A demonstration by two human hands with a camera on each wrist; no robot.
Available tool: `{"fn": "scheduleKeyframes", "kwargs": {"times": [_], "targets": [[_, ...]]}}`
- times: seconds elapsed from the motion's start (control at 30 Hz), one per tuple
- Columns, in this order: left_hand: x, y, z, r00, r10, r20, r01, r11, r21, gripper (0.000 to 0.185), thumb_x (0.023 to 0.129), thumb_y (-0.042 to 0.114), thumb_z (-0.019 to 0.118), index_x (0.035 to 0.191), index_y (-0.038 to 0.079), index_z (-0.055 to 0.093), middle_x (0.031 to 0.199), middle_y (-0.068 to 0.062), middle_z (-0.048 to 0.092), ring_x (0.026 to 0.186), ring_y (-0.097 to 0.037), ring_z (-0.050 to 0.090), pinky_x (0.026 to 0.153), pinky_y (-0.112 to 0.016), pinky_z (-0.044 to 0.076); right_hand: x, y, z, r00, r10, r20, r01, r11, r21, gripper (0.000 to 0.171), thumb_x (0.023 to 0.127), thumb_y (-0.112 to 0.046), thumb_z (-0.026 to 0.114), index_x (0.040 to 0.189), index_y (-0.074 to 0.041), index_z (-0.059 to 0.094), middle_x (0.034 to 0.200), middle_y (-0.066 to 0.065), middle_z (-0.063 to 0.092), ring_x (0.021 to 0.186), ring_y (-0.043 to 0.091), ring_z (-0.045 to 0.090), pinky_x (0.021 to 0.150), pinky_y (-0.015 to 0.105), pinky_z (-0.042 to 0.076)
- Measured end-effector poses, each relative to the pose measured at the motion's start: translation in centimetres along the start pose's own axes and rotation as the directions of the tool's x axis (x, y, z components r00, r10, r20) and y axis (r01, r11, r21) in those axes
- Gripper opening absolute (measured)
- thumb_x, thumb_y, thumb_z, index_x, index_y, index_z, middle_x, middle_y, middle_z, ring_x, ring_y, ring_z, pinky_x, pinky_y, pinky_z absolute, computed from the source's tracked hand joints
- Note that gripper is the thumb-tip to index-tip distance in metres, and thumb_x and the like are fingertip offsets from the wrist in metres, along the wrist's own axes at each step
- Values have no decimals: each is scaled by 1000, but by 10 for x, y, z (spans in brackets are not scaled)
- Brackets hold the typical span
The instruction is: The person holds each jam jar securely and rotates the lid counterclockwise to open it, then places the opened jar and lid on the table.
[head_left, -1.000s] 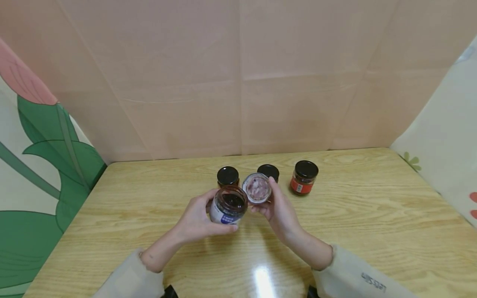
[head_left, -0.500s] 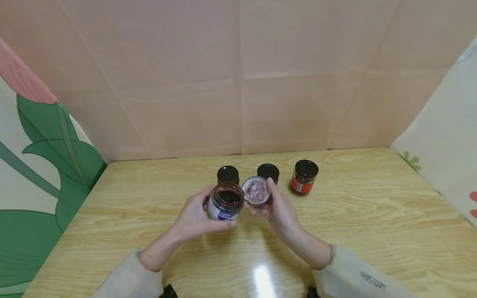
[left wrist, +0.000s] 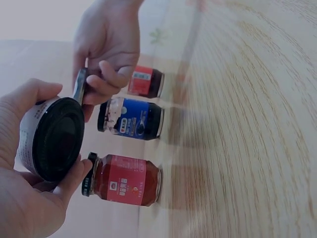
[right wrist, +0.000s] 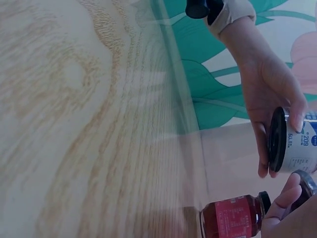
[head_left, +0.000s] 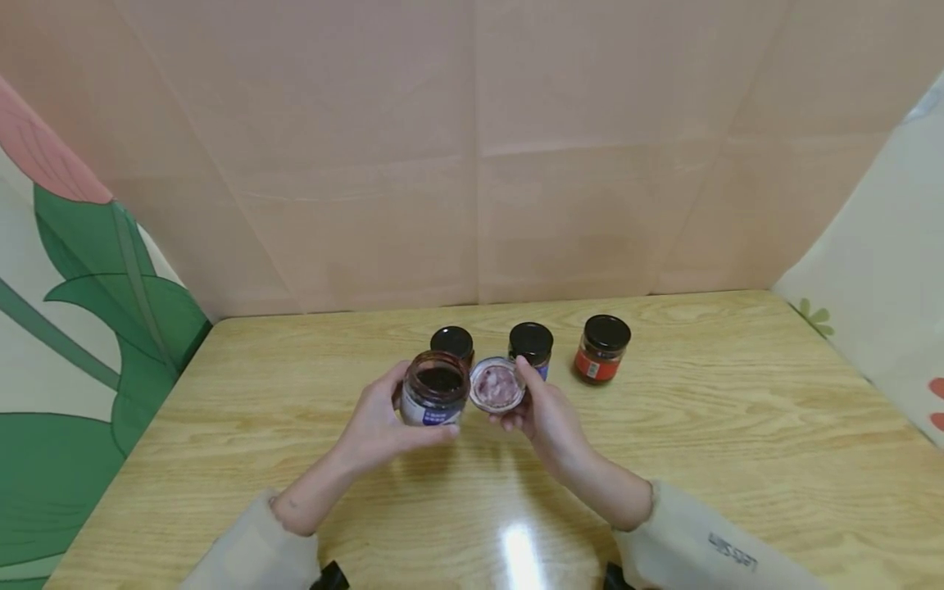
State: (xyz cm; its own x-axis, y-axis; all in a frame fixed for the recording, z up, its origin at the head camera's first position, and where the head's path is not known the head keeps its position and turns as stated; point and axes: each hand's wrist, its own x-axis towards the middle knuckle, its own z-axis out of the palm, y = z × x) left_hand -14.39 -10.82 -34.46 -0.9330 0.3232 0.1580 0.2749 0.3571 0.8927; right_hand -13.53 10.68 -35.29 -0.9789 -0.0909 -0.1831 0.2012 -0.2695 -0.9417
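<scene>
Above the middle of the light wooden table [head_left: 664,459], the left hand [head_left: 372,430] grips an opened dark-jam glass jar [head_left: 435,389], now lower and farther forward; the right hand [head_left: 542,414] pinches its smeared round lid [head_left: 496,385], drawn apart beside it.

Both arms wear loose, pale beige sleeves [head_left: 254,545] ending above the wrists. The right sleeve [head_left: 708,549] carries small dark lettering, and a black wrist-mounted device [right wrist: 198,7] sits by the left cuff.
</scene>
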Motion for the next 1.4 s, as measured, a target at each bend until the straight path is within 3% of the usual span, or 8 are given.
{"fn": "scheduleKeyframes", "kwargs": {"times": [0.43,0.73,1.07,1.4], "targets": [[1,-7,-8,1000,11,-29,-13,996,-88,76,66,16,87,133,9,50,124,-9,61,114,-25,57,101,-44,44,2,2,6,999,11,44,-10,1000,-12,49,104,-36,35,112,7,57,71,-3,68,57,8,61,57,17,48],[2,-11,-15,995,-59,-78,50,992,-116,73,67,14,86,132,13,53,128,-7,59,125,-27,50,109,-51,34,4,6,8,997,33,75,-31,999,-33,47,105,-30,34,122,11,48,77,-1,71,65,10,67,58,19,50],[3,-9,-17,976,-140,-165,137,990,-32,70,67,16,86,129,11,55,130,-10,52,126,-29,45,108,-53,34,4,12,13,998,54,41,-47,988,-149,40,102,-27,41,111,9,56,73,-3,64,63,10,57,61,22,49],[6,-15,-19,951,-189,-245,199,980,17,71,68,18,85,128,1,51,124,-15,53,120,-31,48,106,-51,37,5,20,18,989,60,136,-27,972,-235,47,103,-26,36,115,15,54,77,2,70,64,10,63,59,22,50]]}}
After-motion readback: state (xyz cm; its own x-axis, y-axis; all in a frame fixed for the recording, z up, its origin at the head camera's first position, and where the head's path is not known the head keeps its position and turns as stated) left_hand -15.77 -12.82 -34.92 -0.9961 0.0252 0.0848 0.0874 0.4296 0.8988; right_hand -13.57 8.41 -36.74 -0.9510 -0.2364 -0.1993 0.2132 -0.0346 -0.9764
